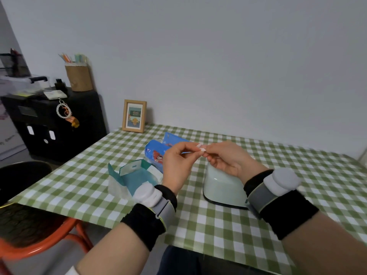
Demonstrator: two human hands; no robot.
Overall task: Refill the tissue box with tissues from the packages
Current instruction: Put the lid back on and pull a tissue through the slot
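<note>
The mint-green tissue box (220,187), with a black base, stands on the checked table. Both hands are raised just above and behind it, fingertips meeting. My left hand (178,163) and my right hand (228,157) pinch a small white scrap (202,149) between thumbs and forefingers; what it is cannot be made out. Behind my left hand lie two blue tissue packages (156,152), partly hidden by it. A torn-open teal package (135,175) lies to the left of the box, with white tissue showing at its edges.
The green-and-white checked table (218,231) runs to the wall. A wooden picture frame (134,116) stands at its far left corner. An orange chair with a black seat (29,225) is near left. A black cabinet (55,120) with a pen holder stands beyond.
</note>
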